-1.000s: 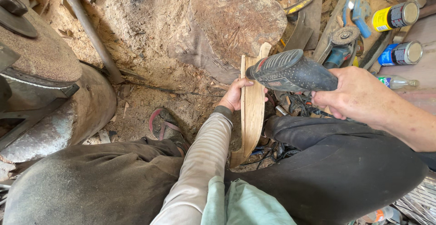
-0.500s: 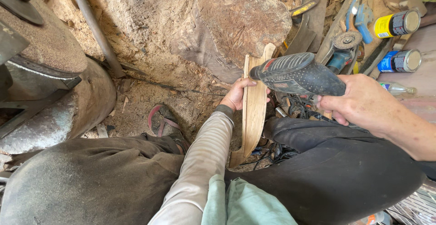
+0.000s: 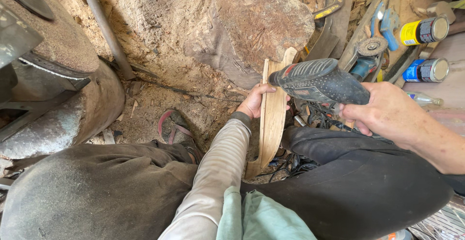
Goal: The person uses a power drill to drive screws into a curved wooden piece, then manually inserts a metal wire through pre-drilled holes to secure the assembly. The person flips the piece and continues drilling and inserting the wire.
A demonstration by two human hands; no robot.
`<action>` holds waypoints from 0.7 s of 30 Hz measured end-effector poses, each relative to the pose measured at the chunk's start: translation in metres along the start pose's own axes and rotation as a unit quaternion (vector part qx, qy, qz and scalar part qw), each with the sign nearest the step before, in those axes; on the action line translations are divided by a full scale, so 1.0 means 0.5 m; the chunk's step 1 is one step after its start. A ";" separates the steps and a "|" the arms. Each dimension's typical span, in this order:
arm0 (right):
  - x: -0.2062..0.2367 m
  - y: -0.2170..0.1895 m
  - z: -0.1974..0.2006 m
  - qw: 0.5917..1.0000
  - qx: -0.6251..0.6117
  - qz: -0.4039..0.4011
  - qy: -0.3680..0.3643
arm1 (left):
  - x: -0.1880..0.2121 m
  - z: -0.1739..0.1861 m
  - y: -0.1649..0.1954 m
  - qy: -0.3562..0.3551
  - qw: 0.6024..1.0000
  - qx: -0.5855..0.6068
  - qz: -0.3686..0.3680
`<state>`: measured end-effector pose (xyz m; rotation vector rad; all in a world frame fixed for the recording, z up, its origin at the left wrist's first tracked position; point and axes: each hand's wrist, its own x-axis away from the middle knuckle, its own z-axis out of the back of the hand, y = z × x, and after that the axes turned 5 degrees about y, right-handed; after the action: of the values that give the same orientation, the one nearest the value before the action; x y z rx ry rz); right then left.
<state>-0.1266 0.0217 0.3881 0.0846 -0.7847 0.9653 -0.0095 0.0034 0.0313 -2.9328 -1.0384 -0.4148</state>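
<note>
Gripping a curved wood strip [image 3: 272,119] near its upper half, the left hand [image 3: 254,102] has its fingers wrapped round the strip's edge, thumb on the near face. The strip stands almost upright between the person's knees, its lower end down among cables by the dark trousers [image 3: 368,186], its top leaning against a big stump [image 3: 264,19]. The right hand [image 3: 387,114] is closed on the handle of a grey power tool [image 3: 319,81], whose nose points left and meets the strip just above the left hand's fingers. Whether the tool's tip actually touches the wood cannot be told.

Sawdust and chips cover the ground round the stump. A sandal [image 3: 175,129] sits on the left foot near the strip's base. Off to the right lie an angle grinder [image 3: 364,56], a yellow can [image 3: 425,30] and a blue can [image 3: 426,70] on their sides. A heavy rusty machine [image 3: 53,85] fills the left side.
</note>
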 end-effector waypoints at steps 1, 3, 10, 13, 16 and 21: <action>0.000 -0.001 -0.001 1.000 -0.005 -0.002 -0.002 | -0.001 0.000 0.000 -0.002 1.000 -0.001 -0.001; 0.000 -0.003 -0.002 1.000 -0.014 -0.006 -0.006 | -0.001 0.001 0.000 -0.004 1.000 -0.002 -0.003; -0.005 -0.001 -0.006 1.000 0.009 -0.009 -0.004 | 0.003 0.001 0.004 0.003 1.000 -0.013 0.003; -0.008 0.003 -0.008 1.000 0.003 -0.002 -0.004 | 0.004 -0.002 0.006 0.003 1.000 -0.013 0.001; -0.009 0.006 -0.009 1.000 -0.006 0.001 -0.004 | 0.006 -0.006 0.007 0.006 1.000 -0.015 -0.003; -0.010 0.005 -0.010 1.000 0.005 0.003 0.000 | 0.008 -0.009 0.009 -0.002 1.000 -0.015 -0.008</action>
<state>-0.1273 0.0217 0.3806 0.0917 -0.7813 0.9741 -0.0050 0.0019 0.0372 -2.9544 -1.0676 -0.4308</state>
